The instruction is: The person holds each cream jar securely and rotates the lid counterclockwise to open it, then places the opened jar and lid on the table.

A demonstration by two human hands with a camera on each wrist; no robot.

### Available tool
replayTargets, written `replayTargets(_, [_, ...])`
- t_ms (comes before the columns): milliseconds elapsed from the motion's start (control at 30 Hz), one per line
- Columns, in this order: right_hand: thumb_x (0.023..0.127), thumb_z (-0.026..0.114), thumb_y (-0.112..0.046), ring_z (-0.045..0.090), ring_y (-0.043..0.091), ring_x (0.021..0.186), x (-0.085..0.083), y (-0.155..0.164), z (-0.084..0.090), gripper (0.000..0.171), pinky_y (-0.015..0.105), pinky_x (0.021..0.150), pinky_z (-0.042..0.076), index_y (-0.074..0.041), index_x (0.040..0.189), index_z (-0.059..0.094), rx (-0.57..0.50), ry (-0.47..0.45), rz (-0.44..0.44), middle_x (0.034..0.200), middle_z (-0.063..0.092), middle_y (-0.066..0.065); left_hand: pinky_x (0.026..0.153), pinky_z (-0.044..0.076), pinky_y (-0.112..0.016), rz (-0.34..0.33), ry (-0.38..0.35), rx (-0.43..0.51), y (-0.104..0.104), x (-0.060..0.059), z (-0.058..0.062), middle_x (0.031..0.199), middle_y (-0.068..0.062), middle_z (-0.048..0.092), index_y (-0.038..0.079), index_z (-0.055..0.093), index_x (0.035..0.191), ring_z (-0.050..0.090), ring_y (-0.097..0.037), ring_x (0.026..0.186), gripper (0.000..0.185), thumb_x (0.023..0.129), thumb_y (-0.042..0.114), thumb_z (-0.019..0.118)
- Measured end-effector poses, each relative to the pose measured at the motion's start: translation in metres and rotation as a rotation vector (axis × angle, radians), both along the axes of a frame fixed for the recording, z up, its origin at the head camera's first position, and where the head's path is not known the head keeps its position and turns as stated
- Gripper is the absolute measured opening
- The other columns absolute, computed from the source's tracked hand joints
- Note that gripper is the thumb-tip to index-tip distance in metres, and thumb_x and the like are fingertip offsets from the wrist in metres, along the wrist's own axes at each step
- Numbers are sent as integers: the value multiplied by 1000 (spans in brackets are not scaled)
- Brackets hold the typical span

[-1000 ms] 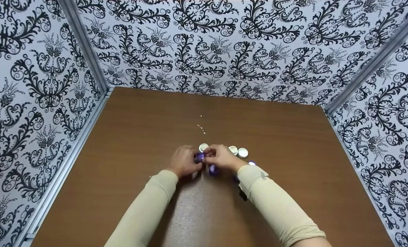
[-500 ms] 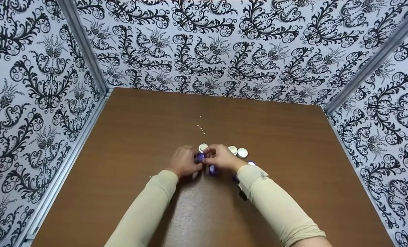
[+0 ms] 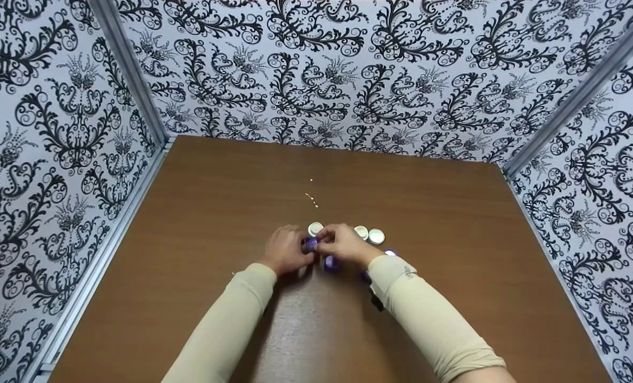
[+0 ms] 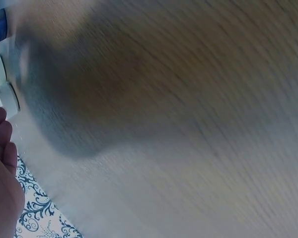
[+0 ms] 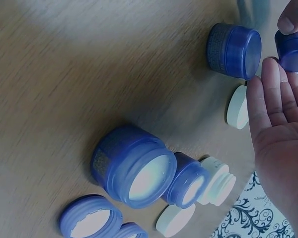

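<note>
A small blue-purple jar [image 3: 309, 244] is between my two hands. My left hand [image 3: 286, 249] grips its left side, and my right hand [image 3: 344, 243] pinches its right end with thumb and fingers. In the right wrist view the same small jar [image 5: 293, 52] shows beside a thumb and above the fingertips of my right hand. Just below my hands stands a larger lidded blue jar [image 3: 331, 263]. A round white piece [image 3: 315, 229] sits right behind my fingers. In the left wrist view, only part of my left hand [image 4: 5, 183] shows at the edge.
An open large blue jar [image 5: 151, 178], a smaller open blue jar [image 5: 192, 188] and an open white jar [image 5: 223, 188] stand together, pale inside. Near them lie a white lid [image 5: 175, 218] and blue lids [image 5: 64, 223]. Small white crumbs [image 3: 312, 199] dot the brown table [image 3: 215, 186]; patterned walls [image 3: 316, 96] enclose it.
Almost nothing differs: both hands stay in the same place around the small jar, with only very slight finger movement.
</note>
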State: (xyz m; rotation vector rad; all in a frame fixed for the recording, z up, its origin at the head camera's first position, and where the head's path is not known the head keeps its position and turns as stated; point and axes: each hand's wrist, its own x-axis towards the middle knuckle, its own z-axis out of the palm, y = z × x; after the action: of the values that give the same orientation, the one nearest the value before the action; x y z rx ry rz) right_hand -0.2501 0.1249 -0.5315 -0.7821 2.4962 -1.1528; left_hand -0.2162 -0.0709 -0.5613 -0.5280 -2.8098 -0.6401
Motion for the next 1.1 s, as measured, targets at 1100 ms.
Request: replayTargets(1100, [86, 70, -14, 67, 19, 86, 0, 1, 1, 26, 33, 79, 53, 2, 107, 70, 11, 9, -2, 92, 72, 8, 89, 49, -44, -13, 10, 2, 0, -1, 0, 100, -9, 70, 12, 75, 94, 65, -31, 97, 34, 71, 37, 76])
